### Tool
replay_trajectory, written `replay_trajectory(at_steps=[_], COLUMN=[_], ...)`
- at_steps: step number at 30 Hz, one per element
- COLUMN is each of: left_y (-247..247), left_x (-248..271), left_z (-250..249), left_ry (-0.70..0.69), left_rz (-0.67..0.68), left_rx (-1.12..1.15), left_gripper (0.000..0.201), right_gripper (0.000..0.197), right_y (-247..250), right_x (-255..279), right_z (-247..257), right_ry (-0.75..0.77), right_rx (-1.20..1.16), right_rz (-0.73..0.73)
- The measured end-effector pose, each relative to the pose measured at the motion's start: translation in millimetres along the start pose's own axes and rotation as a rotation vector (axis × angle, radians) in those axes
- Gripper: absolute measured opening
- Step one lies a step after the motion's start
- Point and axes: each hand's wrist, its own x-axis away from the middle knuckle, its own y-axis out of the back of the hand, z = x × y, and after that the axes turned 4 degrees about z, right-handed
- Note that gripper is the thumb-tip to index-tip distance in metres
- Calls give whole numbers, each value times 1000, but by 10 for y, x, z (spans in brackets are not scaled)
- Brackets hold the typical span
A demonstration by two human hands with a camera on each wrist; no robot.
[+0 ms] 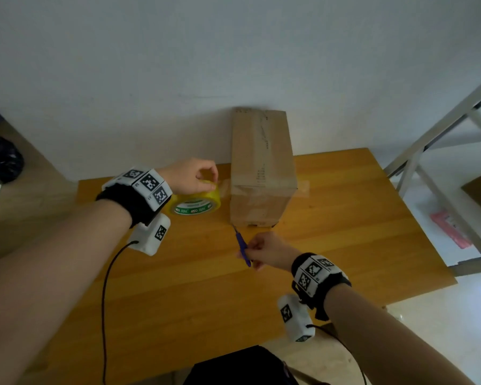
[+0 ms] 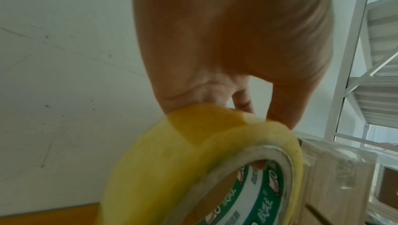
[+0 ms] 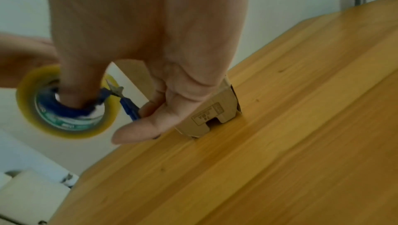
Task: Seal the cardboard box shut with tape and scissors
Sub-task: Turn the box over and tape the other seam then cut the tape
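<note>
A long cardboard box (image 1: pixel 261 168) lies on the wooden table (image 1: pixel 345 218), its far end against the wall. Clear tape (image 1: pixel 301 187) runs across the box's top and sticks out on both sides. My left hand (image 1: pixel 195 176) grips a yellow tape roll (image 1: pixel 196 202) with a green-printed core, just left of the box; a stretch of tape links roll and box. The roll (image 2: pixel 204 169) fills the left wrist view. My right hand (image 1: pixel 264 251) holds blue-handled scissors (image 1: pixel 242 245) in front of the box, tips pointing at its near corner. The scissors (image 3: pixel 127 104) show a thumb in one loop.
A white wall rises right behind the table. A metal shelf frame (image 1: pixel 439 151) stands to the right, with a red packet (image 1: pixel 450 227) on the floor beneath. A dark bag (image 1: pixel 0 159) sits on the floor at the far left. A black cable (image 1: pixel 106 287) hangs from my left wrist.
</note>
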Motion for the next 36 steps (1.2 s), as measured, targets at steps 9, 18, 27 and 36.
replay_trajectory(at_steps=[9, 18, 27, 36], left_y=[-15, -60, -87, -105], left_x=[24, 79, 90, 82], left_z=[-80, -116, -109, -105], left_ry=[22, 53, 58, 52], left_rz=[-19, -48, -60, -98], left_rx=[-24, 20, 32, -2], left_gripper=[20, 20, 17, 20], right_gripper=[28, 17, 27, 20], right_y=[-72, -168, -189, -161], right_x=[200, 141, 95, 161], right_z=[155, 321, 331, 320], right_ry=[112, 189, 209, 251], right_rx=[-421, -498, -456, -377], right_rz=[77, 17, -50, -128])
